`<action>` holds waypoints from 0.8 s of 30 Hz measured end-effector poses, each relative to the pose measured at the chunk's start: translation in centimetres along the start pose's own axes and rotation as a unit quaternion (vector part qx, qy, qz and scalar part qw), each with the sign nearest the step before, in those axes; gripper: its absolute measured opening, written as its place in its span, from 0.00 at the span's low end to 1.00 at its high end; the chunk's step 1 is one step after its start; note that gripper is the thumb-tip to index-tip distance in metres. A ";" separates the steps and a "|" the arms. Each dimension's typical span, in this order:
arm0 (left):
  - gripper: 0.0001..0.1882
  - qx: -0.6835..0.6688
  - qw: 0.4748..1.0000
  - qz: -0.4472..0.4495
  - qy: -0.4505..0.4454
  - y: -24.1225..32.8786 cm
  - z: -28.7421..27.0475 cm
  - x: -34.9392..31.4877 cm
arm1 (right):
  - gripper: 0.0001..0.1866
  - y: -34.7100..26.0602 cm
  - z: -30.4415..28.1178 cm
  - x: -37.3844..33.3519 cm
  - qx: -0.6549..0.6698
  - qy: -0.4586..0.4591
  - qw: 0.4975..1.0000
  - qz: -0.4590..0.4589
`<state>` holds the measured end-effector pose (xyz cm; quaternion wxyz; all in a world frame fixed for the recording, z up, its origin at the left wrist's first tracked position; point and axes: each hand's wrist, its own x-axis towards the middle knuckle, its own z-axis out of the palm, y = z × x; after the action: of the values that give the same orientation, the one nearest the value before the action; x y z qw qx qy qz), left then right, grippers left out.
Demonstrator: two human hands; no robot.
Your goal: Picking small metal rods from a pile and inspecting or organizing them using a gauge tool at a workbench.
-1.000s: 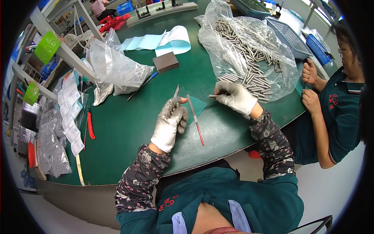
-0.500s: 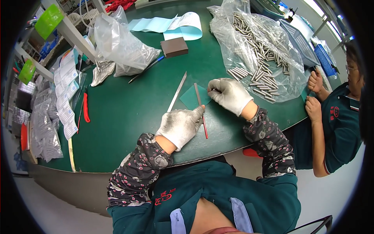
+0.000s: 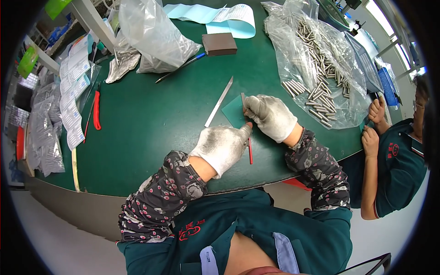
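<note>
My left hand [image 3: 222,145], in a grey-smudged white glove, grips a slim red-handled file [image 3: 250,152], one finger pressed along it. The file's flat dark blade points away from me across a small green square sheet [image 3: 233,111] on the table. Against the blade's upper part, my gloved right hand [image 3: 271,118] has its fingertips pinched together; whatever they hold is hidden. To the left of the sheet lies a bare metal strip [image 3: 220,101], tapered at its far end. Short metal pins [image 3: 321,101] spill from a clear plastic bag [image 3: 293,59] beyond my right hand.
A brown block [image 3: 219,44], a blue-capped pen [image 3: 181,68] and a filled plastic bag [image 3: 156,36] lie farther back. Red-handled pliers [image 3: 96,110] and printed sheets [image 3: 71,105] are at left. Another person's hands [image 3: 373,126] work at the right edge beside blue baskets [image 3: 387,87].
My right hand has come in to the file, its fingertips now at the blade. The left hand keeps its hold on the file. The whole view has shifted slightly.
</note>
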<state>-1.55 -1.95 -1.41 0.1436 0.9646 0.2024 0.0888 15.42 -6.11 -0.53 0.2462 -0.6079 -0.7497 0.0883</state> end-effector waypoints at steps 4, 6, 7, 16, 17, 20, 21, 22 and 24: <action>0.15 0.010 1.000 0.007 0.015 0.0 0.2 -0.1 | 0.05 0.2 0.0 0.2 -0.011 -0.004 1.000 -0.017; 0.15 0.013 1.000 0.004 0.011 0.0 0.1 0.0 | 0.07 0.2 0.0 0.1 0.025 -0.014 0.999 -0.028; 0.15 0.013 1.000 0.004 0.010 0.1 0.1 0.0 | 0.07 0.3 0.0 0.1 0.026 -0.015 0.999 -0.029; 0.16 0.007 1.000 0.000 -0.004 0.2 0.0 0.1 | 0.05 0.2 0.0 0.3 0.013 -0.005 1.000 -0.008; 0.16 0.001 1.000 0.006 0.000 0.3 0.0 0.1 | 0.04 0.2 0.0 0.4 0.028 0.018 0.999 -0.002; 0.15 0.004 1.000 0.000 0.001 -0.2 0.3 0.0 | 0.05 -0.2 0.1 0.4 0.022 -0.006 1.000 -0.005; 0.15 0.003 1.000 0.000 0.001 -0.1 0.2 0.0 | 0.05 -0.3 0.0 0.0 0.028 -0.027 0.999 -0.005; 0.15 0.002 1.000 0.004 0.000 0.1 0.1 0.1 | 0.05 0.0 0.1 -0.2 0.035 -0.015 0.999 0.002; 0.15 0.002 1.000 0.008 -0.002 0.1 0.0 0.1 | 0.04 0.5 0.0 0.6 0.015 -0.002 1.000 -0.007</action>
<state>-1.37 -2.01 -1.35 0.1410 0.9668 0.1943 0.0879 15.72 -5.42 -0.60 0.2548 -0.5989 -0.7527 0.0991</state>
